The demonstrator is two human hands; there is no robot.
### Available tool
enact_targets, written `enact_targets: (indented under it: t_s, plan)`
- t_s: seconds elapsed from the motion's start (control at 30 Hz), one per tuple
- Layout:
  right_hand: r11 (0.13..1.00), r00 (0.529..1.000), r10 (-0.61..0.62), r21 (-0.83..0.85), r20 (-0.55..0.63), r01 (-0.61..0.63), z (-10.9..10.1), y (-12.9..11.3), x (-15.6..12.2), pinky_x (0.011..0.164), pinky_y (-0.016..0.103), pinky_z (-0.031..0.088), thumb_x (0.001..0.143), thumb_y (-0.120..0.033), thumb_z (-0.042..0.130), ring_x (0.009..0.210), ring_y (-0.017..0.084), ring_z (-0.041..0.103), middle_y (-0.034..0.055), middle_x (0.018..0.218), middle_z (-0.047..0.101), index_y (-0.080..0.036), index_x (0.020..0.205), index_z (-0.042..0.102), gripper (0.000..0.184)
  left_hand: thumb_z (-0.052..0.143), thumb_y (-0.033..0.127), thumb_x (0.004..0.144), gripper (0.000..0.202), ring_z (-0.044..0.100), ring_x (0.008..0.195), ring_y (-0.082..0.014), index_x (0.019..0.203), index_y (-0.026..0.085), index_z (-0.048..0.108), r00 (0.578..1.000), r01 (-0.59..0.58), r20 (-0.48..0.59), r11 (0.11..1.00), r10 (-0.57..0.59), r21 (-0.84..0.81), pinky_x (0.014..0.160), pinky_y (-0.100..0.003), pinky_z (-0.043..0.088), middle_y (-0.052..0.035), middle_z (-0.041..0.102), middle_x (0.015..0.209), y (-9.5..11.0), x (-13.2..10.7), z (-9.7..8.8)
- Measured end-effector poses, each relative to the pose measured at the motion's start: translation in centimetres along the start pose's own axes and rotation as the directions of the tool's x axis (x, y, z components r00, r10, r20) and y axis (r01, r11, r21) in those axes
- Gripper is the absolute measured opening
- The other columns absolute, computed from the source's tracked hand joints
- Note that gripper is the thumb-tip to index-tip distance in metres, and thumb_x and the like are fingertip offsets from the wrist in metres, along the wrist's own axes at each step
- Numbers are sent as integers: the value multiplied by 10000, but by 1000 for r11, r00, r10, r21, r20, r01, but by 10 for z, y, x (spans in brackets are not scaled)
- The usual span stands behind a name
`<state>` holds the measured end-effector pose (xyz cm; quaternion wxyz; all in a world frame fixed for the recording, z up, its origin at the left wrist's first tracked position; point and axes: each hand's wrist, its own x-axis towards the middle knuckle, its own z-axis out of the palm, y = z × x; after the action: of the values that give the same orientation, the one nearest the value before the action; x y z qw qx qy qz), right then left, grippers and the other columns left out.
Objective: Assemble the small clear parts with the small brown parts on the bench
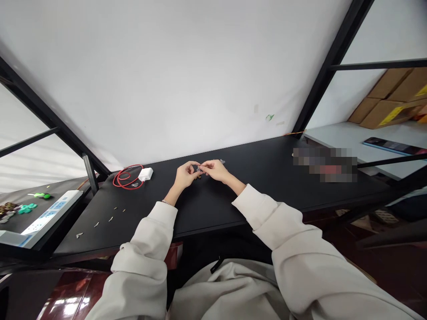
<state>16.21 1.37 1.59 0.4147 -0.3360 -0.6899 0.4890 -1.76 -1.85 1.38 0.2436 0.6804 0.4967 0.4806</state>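
Note:
Above the middle of the black table (267,186), my left hand (186,174) and my right hand (215,170) meet fingertip to fingertip. Both are closed in a pinch around a small, partly see-through piece (199,169). Fingers cover most of it, so its kind is unclear. Something small and brownish shows just below the fingertips. Beyond my right hand lies a small clear piece (222,161) on the tabletop.
A white charger (146,174) with a coiled red cable (115,181) lies left, near the wall. Several tiny pieces (96,224) are scattered at front left. A white power strip (46,220) sits beyond the left edge. Right stands a shelf with a phone (393,146) and cardboard boxes (383,113).

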Motion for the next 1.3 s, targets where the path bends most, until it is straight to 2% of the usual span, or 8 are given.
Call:
enact_targets:
  t_s: [0.17,0.43,0.5,0.6,0.8,1.0,1.17,1.3]
  plan:
    - [1000,1000,-17,-25,-4,17,0,2,0,633,292,500,815,-403,697,620,142,604,28,702,696,-182,814,736,224,838,397,664,360,356,504,-87,940,205,710,1000,-9,5,1000,9,-3,555,-240,357,100,371,542,-3,0,0]
    - [999,1000,26,40,-4,-26,0,-4,-3,593,267,467,817,-365,696,601,120,558,22,706,672,-165,880,732,213,830,415,689,375,364,499,-84,988,210,735,999,-18,30,1000,18,-20,542,-241,373,94,387,545,-3,0,0]
    - [998,999,38,57,-14,-37,0,-5,-3,576,259,453,817,-361,693,592,112,538,15,698,657,-165,878,720,207,816,426,710,401,382,501,-77,1038,206,746,999,-26,33,999,26,-21,536,-243,379,73,466,598,-3,0,0]
    - [997,998,58,55,-40,-55,0,-6,-4,548,251,435,805,-379,705,588,116,531,7,674,632,-169,851,695,216,797,426,736,437,446,519,-66,1110,207,743,998,-54,18,998,54,-38,547,-249,426,17,595,778,-5,0,0]
    - [998,996,65,17,-67,-64,0,-4,-1,538,248,426,807,-411,703,581,122,533,3,645,609,-172,828,666,243,784,377,758,375,526,544,-69,1080,195,724,997,-47,-55,999,45,-28,539,-229,467,-30,691,912,-10,2,0]
    - [1000,998,28,-8,-57,-29,1,4,2,596,270,449,814,-395,702,587,122,542,10,677,631,-169,814,675,228,746,338,796,282,587,582,-89,1037,192,733,993,-64,-101,998,60,-29,541,-232,497,-57,731,976,-13,3,1]
    - [992,1000,-26,-124,-3,25,0,8,3,611,281,447,839,-419,673,618,141,564,31,695,658,-156,829,713,266,705,366,841,268,623,593,-97,1048,203,756,994,-86,-79,995,81,-51,537,-247,523,-74,718,1059,-12,3,1]
    - [983,998,-55,-171,29,60,0,9,4,598,279,430,844,-447,661,613,143,569,53,722,687,-143,848,733,313,668,376,872,305,632,572,-119,1096,185,747,1000,5,-24,997,-7,-76,499,-244,521,-64,744,899,-12,2,1]
